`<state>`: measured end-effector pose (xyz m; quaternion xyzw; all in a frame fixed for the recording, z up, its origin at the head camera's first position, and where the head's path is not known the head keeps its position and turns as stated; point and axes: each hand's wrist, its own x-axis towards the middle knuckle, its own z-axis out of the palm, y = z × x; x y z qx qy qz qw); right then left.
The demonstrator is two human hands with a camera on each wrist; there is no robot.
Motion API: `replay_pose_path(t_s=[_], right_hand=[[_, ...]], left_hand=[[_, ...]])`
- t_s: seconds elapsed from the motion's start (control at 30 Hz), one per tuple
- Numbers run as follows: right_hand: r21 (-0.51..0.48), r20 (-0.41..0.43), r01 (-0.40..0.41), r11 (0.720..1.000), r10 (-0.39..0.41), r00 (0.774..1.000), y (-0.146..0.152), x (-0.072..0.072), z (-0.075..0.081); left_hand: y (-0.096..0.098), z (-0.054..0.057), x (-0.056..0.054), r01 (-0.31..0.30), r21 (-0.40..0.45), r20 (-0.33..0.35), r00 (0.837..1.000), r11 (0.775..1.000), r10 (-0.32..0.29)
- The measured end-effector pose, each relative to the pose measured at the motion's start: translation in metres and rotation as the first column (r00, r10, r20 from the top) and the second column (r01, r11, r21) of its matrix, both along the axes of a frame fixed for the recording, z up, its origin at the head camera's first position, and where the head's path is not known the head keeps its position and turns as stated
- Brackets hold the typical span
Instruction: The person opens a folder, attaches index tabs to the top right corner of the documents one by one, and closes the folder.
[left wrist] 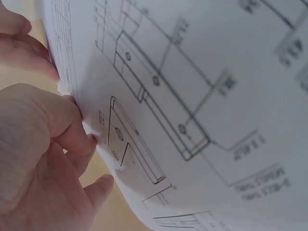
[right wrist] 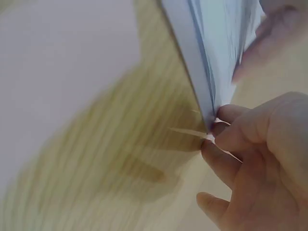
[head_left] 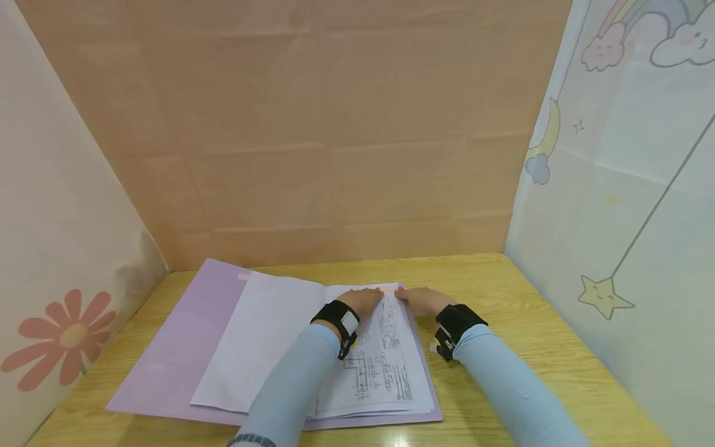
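A lilac folder (head_left: 173, 347) lies spread on the table, with a blank white sheet (head_left: 262, 335) on its left half. Printed technical drawing sheets (head_left: 385, 385) are stacked on the right half. My left hand (head_left: 363, 302) reaches across the drawing page to its top edge; in the left wrist view its bent fingers (left wrist: 72, 127) hold the page edge. At the top right corner is my right hand (head_left: 426, 302). Its fingertips (right wrist: 231, 113) pinch the corner of the sheets, close against the folder cover (right wrist: 185, 53). Both hands are near each other there.
The wooden table (head_left: 503, 347) extends to the right of the folder. A brown papered wall (head_left: 335, 155) stands behind, with a flower-printed panel (head_left: 67, 186) on the left and a star-and-cloud panel (head_left: 625, 217) on the right. Black straps with cameras circle both wrists.
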<state>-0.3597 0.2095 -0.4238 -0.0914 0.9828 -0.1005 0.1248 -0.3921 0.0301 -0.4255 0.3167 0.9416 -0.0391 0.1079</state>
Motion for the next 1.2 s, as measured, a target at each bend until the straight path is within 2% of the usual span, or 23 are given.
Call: replay_pose_path(t_s=[0.27, 0.53, 0.7, 0.9, 1.07, 1.2], right_hand=[[-0.007, 0.03, 0.005, 1.0, -0.005, 1.0, 0.011, -0.001, 0.005], [0.01, 0.036, 0.028, 1.0, -0.028, 0.999, 0.009, -0.002, 0.004], [0.009, 0.024, 0.011, 1.0, -0.011, 1.0, 0.007, 0.0, 0.003], [-0.001, -0.064, -0.031, 1.0, 0.031, 0.997, 0.006, 0.002, 0.004], [-0.019, -0.176, -0.036, 0.999, 0.032, 0.984, 0.007, 0.004, 0.022], [-0.059, -0.211, -0.059, 0.997, 0.045, 0.976, 0.008, 0.008, 0.037]], left_hand=[[-0.003, 0.001, 0.0, 0.009, 0.015, 0.016, 1.0, 1.0, -0.009], [-0.002, -0.001, -0.002, 0.007, 0.018, 0.009, 1.0, 1.0, -0.007], [-0.003, -0.001, -0.002, 0.012, 0.014, -0.009, 1.0, 1.0, -0.012], [-0.004, 0.0, 0.0, 0.0, 0.035, 0.015, 1.0, 0.999, -0.001], [-0.003, 0.004, 0.003, 0.004, 0.016, 0.026, 1.0, 1.0, -0.004], [-0.003, 0.005, 0.003, 0.007, 0.002, 0.014, 1.0, 1.0, -0.007]])
